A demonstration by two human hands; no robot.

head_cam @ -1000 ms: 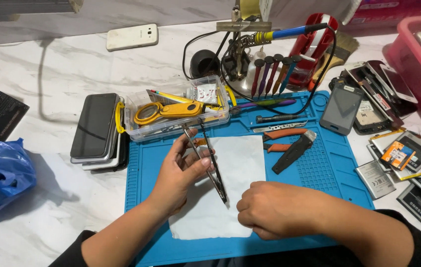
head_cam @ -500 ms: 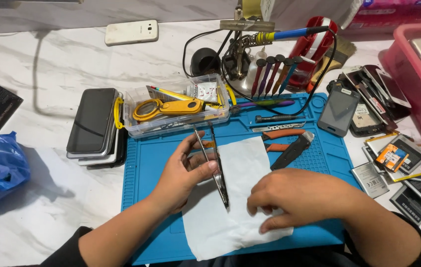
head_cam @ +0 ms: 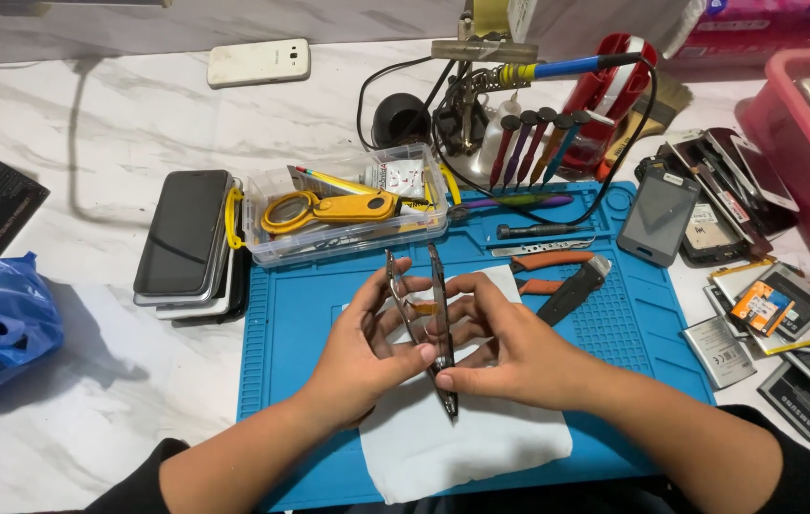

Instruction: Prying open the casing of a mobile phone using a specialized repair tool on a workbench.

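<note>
Both hands meet over the middle of the blue silicone work mat [head_cam: 329, 314]. Left hand [head_cam: 367, 347] and right hand [head_cam: 510, 352] pinch a thin dark phone split open edge-on [head_cam: 438, 324], its two halves spread in a narrow V with an orange flex strip between them. Fingertips press on its edges. White cloth [head_cam: 481, 438] lies beneath, toward the mat's near edge. Clear plastic box with yellow-handled tool [head_cam: 343, 214] sits at the mat's far left corner; stack of dark phones [head_cam: 186, 243] lies just left of the mat.

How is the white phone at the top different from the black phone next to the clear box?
The white phone lies alone and crosswise, pale side up; the black phone tops a stack, lengthwise, dark glossy side up. The white phone lies farther from the hands. Both rest flat on the marble table.
</note>
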